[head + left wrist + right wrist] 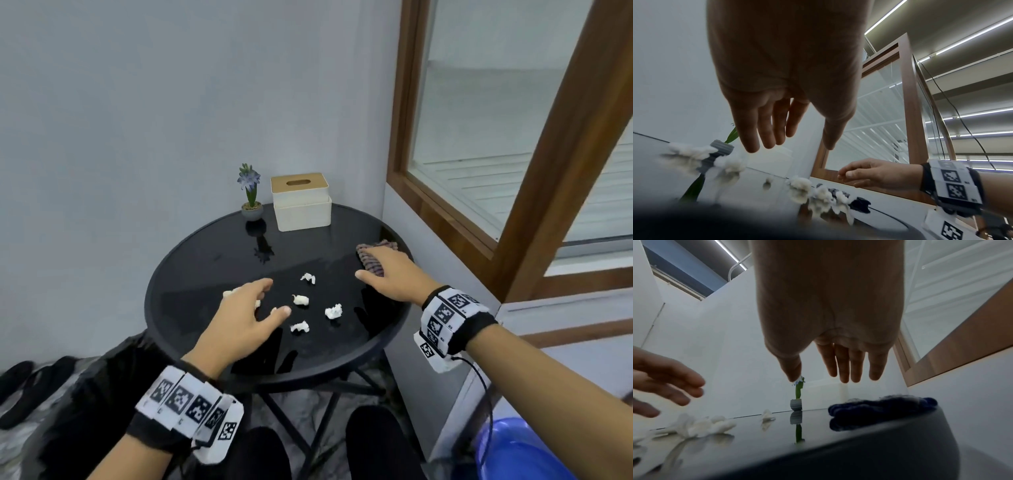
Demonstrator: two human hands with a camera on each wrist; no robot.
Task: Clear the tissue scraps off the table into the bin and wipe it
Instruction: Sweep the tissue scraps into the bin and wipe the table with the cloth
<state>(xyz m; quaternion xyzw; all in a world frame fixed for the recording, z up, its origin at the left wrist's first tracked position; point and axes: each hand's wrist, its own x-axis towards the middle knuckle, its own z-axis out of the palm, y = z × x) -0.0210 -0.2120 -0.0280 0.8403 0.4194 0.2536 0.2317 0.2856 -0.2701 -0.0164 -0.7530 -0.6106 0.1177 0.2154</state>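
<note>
Four crumpled white tissue scraps (pixel 300 300) lie plainly on my round black glass table (pixel 205 253), more half hidden under my slack, empty left hand (pixel 239 317), while my loose, empty right hand (pixel 390 274) hovers above the striped cloth (pixel 371 262) and the blue bin (pixel 524 452) is cut off.

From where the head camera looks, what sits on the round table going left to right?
Left hand → potted flower → tissue box → largest tissue scrap → right hand over the cloth.
</note>
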